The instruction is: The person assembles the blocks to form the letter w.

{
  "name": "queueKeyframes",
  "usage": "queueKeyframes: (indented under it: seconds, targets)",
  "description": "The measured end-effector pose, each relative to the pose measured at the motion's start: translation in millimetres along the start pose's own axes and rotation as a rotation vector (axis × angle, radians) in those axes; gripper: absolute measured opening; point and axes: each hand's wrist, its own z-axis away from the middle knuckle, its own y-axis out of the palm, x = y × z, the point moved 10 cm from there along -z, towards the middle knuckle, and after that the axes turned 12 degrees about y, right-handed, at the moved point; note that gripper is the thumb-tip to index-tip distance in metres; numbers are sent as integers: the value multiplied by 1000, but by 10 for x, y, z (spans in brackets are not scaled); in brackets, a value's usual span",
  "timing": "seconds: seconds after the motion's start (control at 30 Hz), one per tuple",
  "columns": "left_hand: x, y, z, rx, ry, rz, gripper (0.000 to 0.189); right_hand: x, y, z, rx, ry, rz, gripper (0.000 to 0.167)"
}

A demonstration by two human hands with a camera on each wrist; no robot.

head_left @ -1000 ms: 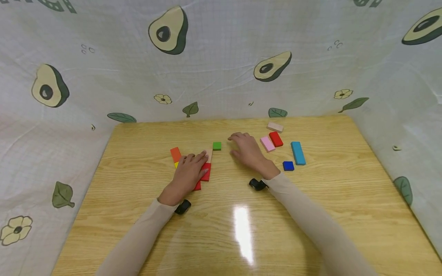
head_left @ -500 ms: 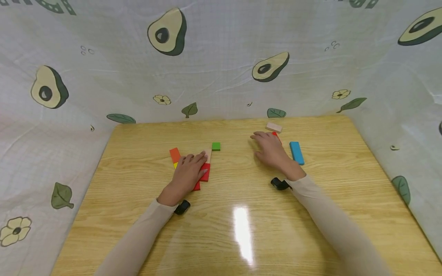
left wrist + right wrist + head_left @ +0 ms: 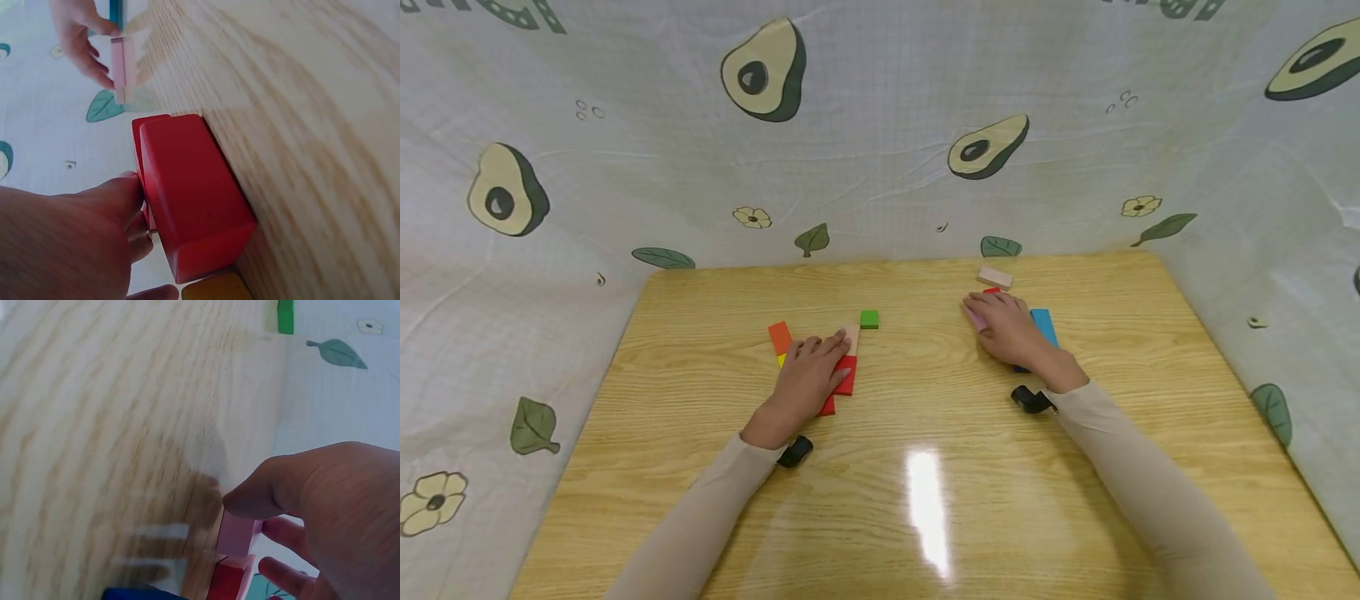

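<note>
My left hand (image 3: pixel 802 379) rests over a group of blocks at the left of the table, fingers stretched forward. Its thumb touches a red block (image 3: pixel 190 181) in the left wrist view. Around it show an orange block (image 3: pixel 780 337), a sliver of a yellow block (image 3: pixel 782 360), a pale block (image 3: pixel 853 340) and another red block (image 3: pixel 827 406). My right hand (image 3: pixel 1011 329) pinches a pink block (image 3: pixel 237 534) between thumb and fingers, on the table. Right beside the pink one lies a red block (image 3: pixel 226 579), mostly covered by the hand in the head view.
A green block (image 3: pixel 869 319) stands between the hands. Near the right hand are a pale block (image 3: pixel 995 277) at the back, a light blue block (image 3: pixel 1045 327) and a dark blue block (image 3: pixel 140 594). Patterned cloth (image 3: pixel 880 125) rises behind the wooden table (image 3: pixel 880 500).
My right hand has moved right, from beside the green block to the pink block, and its fingers have closed on it. The left hand has stayed in place.
</note>
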Motion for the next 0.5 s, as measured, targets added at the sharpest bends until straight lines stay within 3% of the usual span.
queueKeyframes:
  seconds: [0.5]
  targets:
    - [11, 28, -2, 0, -7, -5, 51, 76, -63, 11, -25, -83, -29, 52]
